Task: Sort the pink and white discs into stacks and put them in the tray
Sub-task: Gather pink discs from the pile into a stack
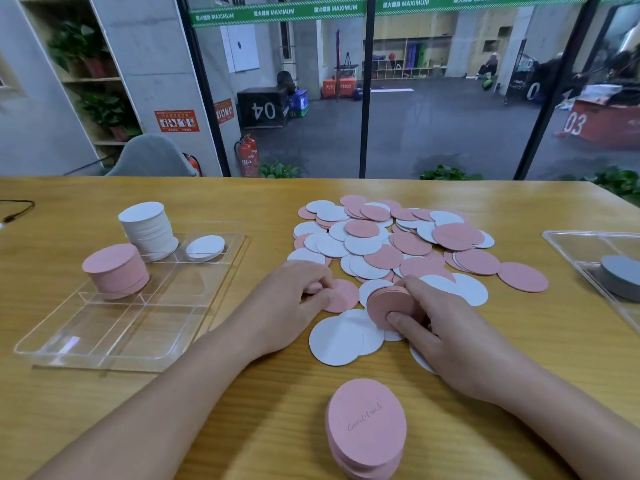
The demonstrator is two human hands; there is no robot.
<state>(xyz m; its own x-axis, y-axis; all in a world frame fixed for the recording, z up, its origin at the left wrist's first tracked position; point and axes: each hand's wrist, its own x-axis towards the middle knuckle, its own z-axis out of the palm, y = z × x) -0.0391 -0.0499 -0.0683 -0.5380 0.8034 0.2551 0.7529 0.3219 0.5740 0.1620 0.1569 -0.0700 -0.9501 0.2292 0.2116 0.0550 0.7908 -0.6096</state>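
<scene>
Roughly a third done: the tray (pixel 114 344) holds pink and white stacks, while a big pile (pixel 391 237) remains. The right hand (pixel 446 337) grips a pink sheaf (pixel 384 303); the left hand (pixel 294 296) pinches one pink disc (pixel 343 296).

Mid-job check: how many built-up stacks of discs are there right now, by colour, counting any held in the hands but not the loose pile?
Pink stacks: 3, one in the tray at, one at the near table edge, one gripped by the right hand at.
White stacks: 1, in the tray.
Grey stacks: 1, in the right-hand tray.
Total: 5
</scene>
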